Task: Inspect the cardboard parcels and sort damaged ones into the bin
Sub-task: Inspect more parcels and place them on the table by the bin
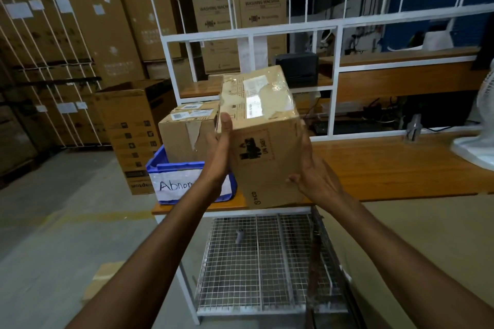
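A brown cardboard parcel (263, 139) with clear tape, white labels and a black "UN 3481" mark is held up between both hands over the table's front edge. My left hand (220, 152) presses its left side with straight fingers, thumb up on the front edge. Flat against its right side lies my right hand (314, 171), the thumb under the lower corner. Behind and left, a second taped parcel (184, 133) sits in the blue bin (160, 165), which carries a white label reading "Abnor…".
The wooden table (387, 165) stretches right, with a white fan (478, 139) at its far end. A wire-mesh cage (264, 256) stands below the parcel. A white rack (334, 32) with a black printer (296, 67) is behind. Large stacked cartons (107, 35) fill the left.
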The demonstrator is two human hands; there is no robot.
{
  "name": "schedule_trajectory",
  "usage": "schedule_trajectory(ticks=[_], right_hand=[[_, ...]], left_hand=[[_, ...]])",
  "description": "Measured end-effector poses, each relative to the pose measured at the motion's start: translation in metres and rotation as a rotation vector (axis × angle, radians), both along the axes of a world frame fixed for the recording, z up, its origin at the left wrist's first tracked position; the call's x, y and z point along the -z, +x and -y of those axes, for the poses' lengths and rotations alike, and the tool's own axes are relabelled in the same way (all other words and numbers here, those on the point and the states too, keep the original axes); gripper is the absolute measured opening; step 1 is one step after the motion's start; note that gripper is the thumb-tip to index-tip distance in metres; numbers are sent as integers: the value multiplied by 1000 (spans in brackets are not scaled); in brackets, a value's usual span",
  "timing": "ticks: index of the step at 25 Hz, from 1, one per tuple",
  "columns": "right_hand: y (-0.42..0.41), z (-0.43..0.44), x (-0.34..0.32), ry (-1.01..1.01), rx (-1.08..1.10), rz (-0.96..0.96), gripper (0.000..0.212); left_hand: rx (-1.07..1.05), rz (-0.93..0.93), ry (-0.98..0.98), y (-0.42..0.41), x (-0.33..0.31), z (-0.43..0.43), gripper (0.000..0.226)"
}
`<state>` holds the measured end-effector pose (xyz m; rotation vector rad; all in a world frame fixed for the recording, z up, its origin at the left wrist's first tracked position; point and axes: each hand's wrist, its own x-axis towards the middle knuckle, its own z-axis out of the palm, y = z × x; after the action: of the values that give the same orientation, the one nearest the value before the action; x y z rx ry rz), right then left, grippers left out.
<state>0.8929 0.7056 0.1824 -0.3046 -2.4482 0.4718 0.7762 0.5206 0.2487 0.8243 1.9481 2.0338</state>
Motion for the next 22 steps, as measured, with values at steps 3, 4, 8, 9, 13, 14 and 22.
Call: schedule_trajectory(ticks=[3,4,8,9,13,14,22], right_hand=[[1,-6,-2,-167,-102,-38,125],[1,-6,-7,-319,-185,-58,113],[-3,-13,-25,-638,-255,-141,79],[-4,-15,-28,-652,-230,-164,70],[-13,-23,-42,-616,-245,-136,69],[-18,-25,-48,-612,-245,-126,71],[-52,-33,-33,-608,-51,-175,117]], left_hand=[[5,76,-33,-3,5,-3,57],[-1,80,-45,-5,10,-4,53],[27,-43,-91,-14,32,-10,55],[42,-68,-98,-16,35,-12,59],[71,-132,-103,-20,42,-14,69],[72,-127,-79,-22,43,-17,68],[251,-322,-175,-82,46,-10,73]])
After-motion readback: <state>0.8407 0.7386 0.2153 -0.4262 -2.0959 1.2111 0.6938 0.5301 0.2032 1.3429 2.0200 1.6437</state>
